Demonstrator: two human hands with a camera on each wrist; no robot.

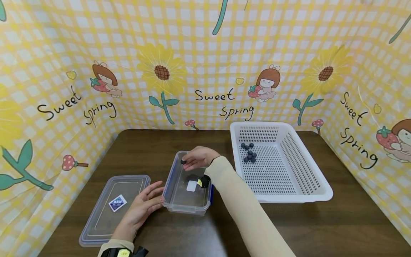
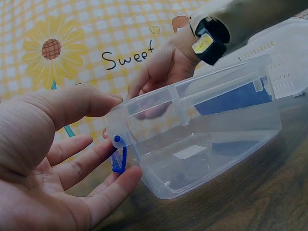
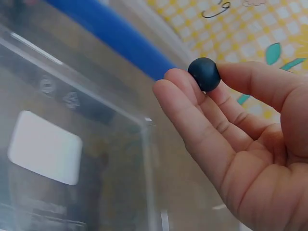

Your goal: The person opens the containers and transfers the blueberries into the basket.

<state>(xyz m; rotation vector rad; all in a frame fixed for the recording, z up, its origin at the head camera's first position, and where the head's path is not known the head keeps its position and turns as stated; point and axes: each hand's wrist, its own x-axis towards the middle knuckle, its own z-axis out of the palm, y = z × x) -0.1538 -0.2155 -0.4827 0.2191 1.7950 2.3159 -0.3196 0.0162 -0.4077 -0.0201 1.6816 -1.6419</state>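
My right hand [image 1: 199,157] pinches a dark blue, round blueberry [image 3: 204,74] between thumb and fingertips. It is held over the far part of a clear plastic box [image 1: 184,210], which stands uncovered on the table. A white label [image 1: 191,186] shows at the bottom of the box. My left hand [image 1: 145,207] is at the box's left side with fingers loosely extended. In the left wrist view its thumb touches the rim, and its fingers lie by a blue latch [image 2: 119,160]. Several more blueberries [image 1: 250,156] lie in a white perforated basket [image 1: 316,197] on the right.
Left of the box, a clear lid [image 1: 96,223] with a blue and white sticker [image 1: 117,203] lies flat on the dark wooden table [image 1: 353,225]. A yellow checked cloth [image 1: 205,46] rises behind the table and along both sides.
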